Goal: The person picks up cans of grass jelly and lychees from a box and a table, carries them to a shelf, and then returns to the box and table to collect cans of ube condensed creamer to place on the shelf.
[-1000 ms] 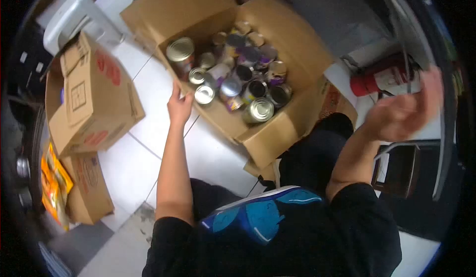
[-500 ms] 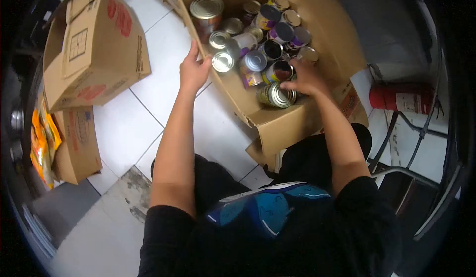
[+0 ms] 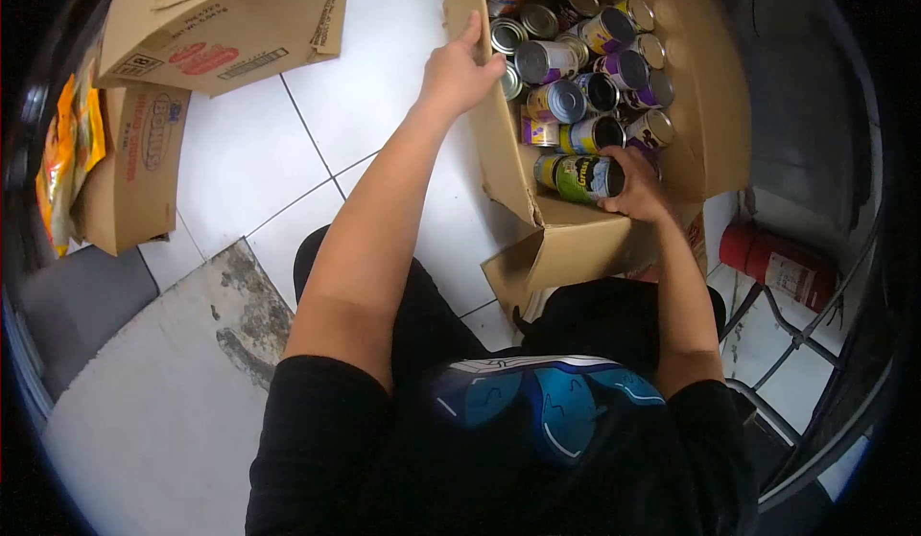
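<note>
Left hand (image 3: 459, 74) clamps the wall of the cardboard box (image 3: 705, 104), steadying it. Right hand (image 3: 638, 186) wraps around a green-labelled can (image 3: 585, 177) lying on its side at the box's near end, among other cans (image 3: 576, 66)

Cans (image 3: 576, 66): in open cardboard box (image 3: 710, 104) on tiled floor (image 3: 240, 172). Left: two more cardboard boxes (image 3: 221, 13), snack bags (image 3: 67, 152) beside them. Right: fire extinguisher (image 3: 777, 263), lying down.
</note>
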A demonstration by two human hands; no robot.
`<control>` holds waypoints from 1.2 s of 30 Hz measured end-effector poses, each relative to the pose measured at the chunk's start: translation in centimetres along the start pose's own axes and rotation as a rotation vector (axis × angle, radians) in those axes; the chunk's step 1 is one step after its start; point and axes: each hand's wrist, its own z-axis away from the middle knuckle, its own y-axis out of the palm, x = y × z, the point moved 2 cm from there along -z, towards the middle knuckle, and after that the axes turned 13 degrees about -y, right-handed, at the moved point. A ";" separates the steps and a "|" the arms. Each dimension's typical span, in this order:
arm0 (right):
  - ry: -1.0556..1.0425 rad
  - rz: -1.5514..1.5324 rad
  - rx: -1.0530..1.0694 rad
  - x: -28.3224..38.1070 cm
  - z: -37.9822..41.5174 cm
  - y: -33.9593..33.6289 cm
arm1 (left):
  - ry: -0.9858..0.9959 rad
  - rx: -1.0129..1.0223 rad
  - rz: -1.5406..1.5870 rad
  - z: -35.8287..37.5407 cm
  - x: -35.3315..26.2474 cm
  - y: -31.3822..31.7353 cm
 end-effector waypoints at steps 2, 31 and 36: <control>-0.074 -0.028 -0.101 -0.2 0.8 -0.8 | 0.003 -0.011 -0.003 -0.1 0.1 0.0; -0.529 0.588 -2.747 16.0 36.1 -23.9 | 0.340 0.091 0.353 -2.1 2.1 0.8; -0.733 0.624 -2.772 15.9 31.9 -26.0 | 0.264 0.065 0.252 -1.1 1.2 0.3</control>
